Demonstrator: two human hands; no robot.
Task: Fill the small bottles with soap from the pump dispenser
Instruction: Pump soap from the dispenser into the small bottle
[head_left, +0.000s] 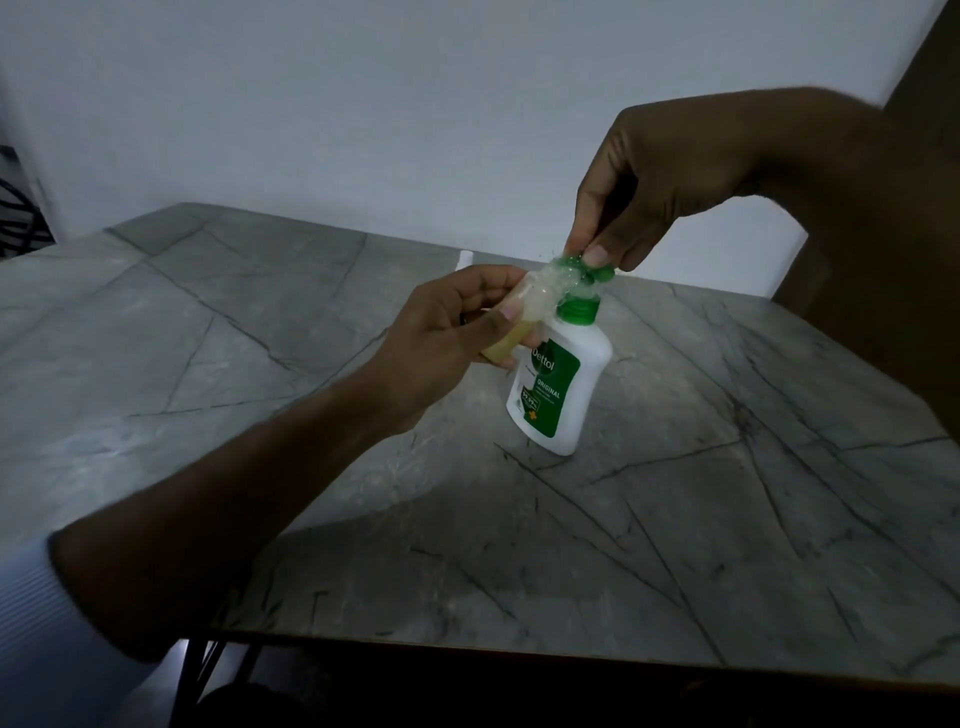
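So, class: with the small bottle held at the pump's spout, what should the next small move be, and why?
Probably press the green pump head down again with the right hand: the small bottle in the left hand looks only partly filled, its mouth at the spout.

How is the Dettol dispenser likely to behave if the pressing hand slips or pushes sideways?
The dispenser is probably apt to tip: it is tall on a narrow base and already stands tilted on the table. Only the right hand, up at the green pump, steadies it. The table looks smooth, so it may slide too.
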